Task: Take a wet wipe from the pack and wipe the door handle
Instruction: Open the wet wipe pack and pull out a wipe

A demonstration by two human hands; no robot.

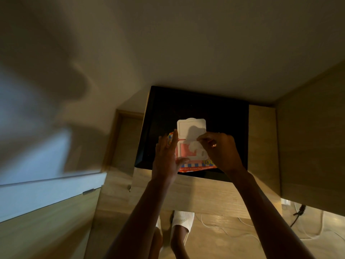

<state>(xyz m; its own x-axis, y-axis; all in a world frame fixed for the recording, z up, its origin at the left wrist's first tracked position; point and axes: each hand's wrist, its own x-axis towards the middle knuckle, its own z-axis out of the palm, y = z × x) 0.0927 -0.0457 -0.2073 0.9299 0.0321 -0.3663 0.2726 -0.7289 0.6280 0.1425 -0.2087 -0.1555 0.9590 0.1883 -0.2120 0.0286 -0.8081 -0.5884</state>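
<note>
While left hand (166, 156) braces pack (197, 166) with straight fingers, right hand (221, 152) pinches wet wipe (194, 145): extraction step; next needs steady pull.

left hand (166, 156) presses pack (194, 168) | right hand (222, 152) pinches wipe (194, 145) | lid (190, 126) up

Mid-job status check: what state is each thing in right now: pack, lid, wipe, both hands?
Pack: lying on the black surface.
Lid: flipped open.
Wipe: partly out of the opening, not free yet.
Left hand: fingers straight, steadying the pack's left edge.
Right hand: pinching the wipe.
</note>
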